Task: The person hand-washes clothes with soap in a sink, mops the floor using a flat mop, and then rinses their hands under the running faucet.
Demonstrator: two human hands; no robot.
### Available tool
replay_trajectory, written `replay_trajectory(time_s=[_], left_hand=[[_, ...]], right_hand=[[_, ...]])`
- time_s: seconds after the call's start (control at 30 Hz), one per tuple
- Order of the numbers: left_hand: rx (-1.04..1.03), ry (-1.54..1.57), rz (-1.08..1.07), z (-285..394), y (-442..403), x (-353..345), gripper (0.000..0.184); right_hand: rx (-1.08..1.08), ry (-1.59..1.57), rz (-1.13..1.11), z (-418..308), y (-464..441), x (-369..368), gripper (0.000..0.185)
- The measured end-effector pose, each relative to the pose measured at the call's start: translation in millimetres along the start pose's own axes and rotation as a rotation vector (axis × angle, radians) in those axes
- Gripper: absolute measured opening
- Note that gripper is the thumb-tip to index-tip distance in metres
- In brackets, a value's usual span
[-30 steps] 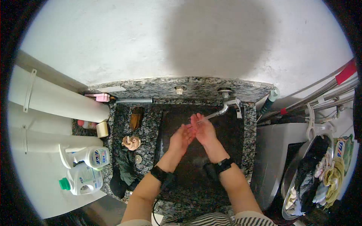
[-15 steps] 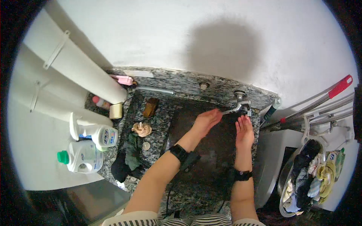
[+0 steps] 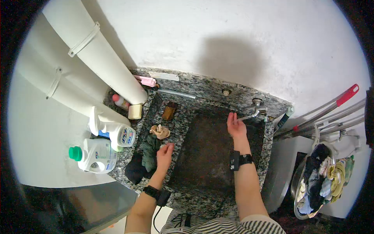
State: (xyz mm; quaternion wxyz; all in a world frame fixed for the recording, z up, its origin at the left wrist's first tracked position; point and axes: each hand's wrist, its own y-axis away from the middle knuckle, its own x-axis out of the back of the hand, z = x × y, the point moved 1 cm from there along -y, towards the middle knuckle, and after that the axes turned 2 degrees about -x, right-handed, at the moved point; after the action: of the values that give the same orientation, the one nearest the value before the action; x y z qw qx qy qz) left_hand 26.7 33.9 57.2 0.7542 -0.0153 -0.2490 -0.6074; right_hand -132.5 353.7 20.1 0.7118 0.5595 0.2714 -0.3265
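My right hand is palm up with fingers stretched out, below and left of the metal tap over the dark sink. A thin stream from the spout reaches its fingers. On the granite ledge to the left, my left hand has its fingers drawn together where a small pale disc lay; the disc is hidden now. Beside this hand lie a dark green cloth and a crumpled beige cloth. A black cloth lies nearer me.
Left stand a spray bottle and a green-capped detergent jug. Soap, a brown block and a pink brush lie farther back. Right are a basin of clothes and a red-handled pole.
My left hand has moved from near the tap to the ledge beside the cloths. My right hand has shifted left, into the stream. The view has shifted slightly left.
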Motion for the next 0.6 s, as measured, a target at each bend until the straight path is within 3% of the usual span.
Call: replay_trajectory(time_s=[0.03,0.1,0.17,0.23,0.43,0.6], left_hand=[[0.001,0.01,-0.009,1.4,-2.2,-8.7,0.03],[0.333,0.709,-0.138,12.2,-11.8,-45.1,0.038],[0.41,0.849,-0.227,34.3,-21.9,-79.4,0.047],[0.504,1.237,-0.379,44.1,-35.5,-122.1,0.051],[0.393,1.292,-0.371,93.4,-68.7,-214.5,0.059],[0.375,1.278,-0.38,94.6,-88.5,-261.7,0.063]], right_hand=[[0.016,0.024,-0.007,0.3,-0.3,-3.2,0.034],[0.046,0.052,-0.013,-1.0,3.0,-3.7,0.034],[0.06,0.052,-0.05,1.1,8.0,-3.8,0.032],[0.103,0.096,-0.033,0.6,12.3,-2.5,0.032],[0.208,0.312,-0.112,-1.9,17.1,15.5,0.042],[0.292,0.261,-0.142,-7.3,11.8,19.9,0.046]])
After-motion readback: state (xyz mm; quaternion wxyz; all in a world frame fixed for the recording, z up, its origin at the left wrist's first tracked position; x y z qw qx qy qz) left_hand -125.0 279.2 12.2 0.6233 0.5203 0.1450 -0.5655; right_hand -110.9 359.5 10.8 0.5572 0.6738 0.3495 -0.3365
